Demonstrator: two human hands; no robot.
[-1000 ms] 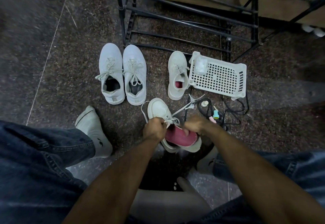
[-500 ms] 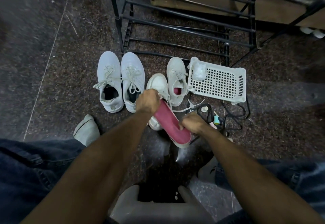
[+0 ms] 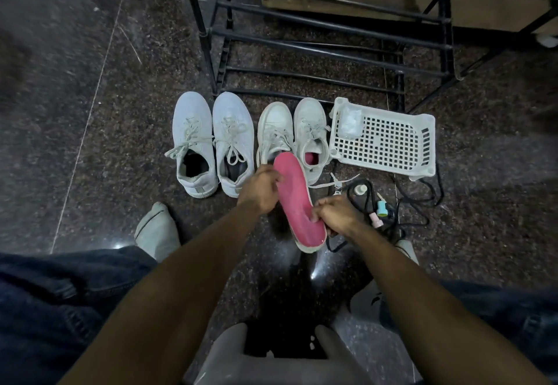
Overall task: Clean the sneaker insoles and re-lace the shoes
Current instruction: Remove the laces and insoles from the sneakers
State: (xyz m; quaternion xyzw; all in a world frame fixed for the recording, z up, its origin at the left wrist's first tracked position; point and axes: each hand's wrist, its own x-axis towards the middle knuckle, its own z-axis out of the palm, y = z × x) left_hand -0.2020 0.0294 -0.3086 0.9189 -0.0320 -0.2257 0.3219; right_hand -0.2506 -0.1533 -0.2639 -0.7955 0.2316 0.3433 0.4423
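Observation:
A pink insole (image 3: 297, 200) with a pale underside is held above the floor. My right hand (image 3: 335, 214) pinches its heel end and my left hand (image 3: 261, 188) grips its left edge near the toe. Behind it stand two small white sneakers side by side: the left one (image 3: 275, 131) partly hidden by the insole, the right one (image 3: 311, 134) showing pink inside. Two larger white laced sneakers (image 3: 194, 143) (image 3: 232, 143) stand to their left. A loose white lace (image 3: 335, 181) lies on the floor to the right.
A white plastic basket (image 3: 383, 140) lies beside the small sneakers with a crumpled bag in it. Black cords (image 3: 419, 200) and small bottles (image 3: 382, 208) lie on the dark granite floor. A black metal rack (image 3: 317, 46) stands behind. My socked feet flank the hands.
The small sneaker went from under my hands to the floor beside its pair. The pink insole came out of it and now sits lifted in both hands.

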